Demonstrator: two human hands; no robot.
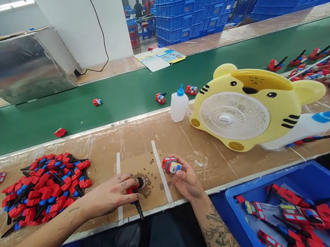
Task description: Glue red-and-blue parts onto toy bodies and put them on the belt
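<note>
My left hand (113,194) is closed over a red plastic piece (130,190) with a black rod sticking out toward the table's front edge. Just beyond its fingertips is a small round black-rimmed thing (140,182), partly covered by the hand, with dark wet spots around it. My right hand (189,181) holds up a small red, white and blue toy part (171,165) between thumb and fingers, slightly above the tabletop. To the left of my left hand lies a heap of red and blue pieces with black rods (49,183).
A green conveyor belt (119,100) carrying scattered toy parts runs behind the brown table (139,130). A yellow animal-faced fan (246,110) stands at the right, beside a white bottle with a blue nozzle (178,107). At my lower right is a blue bin (233,206) containing red toy parts.
</note>
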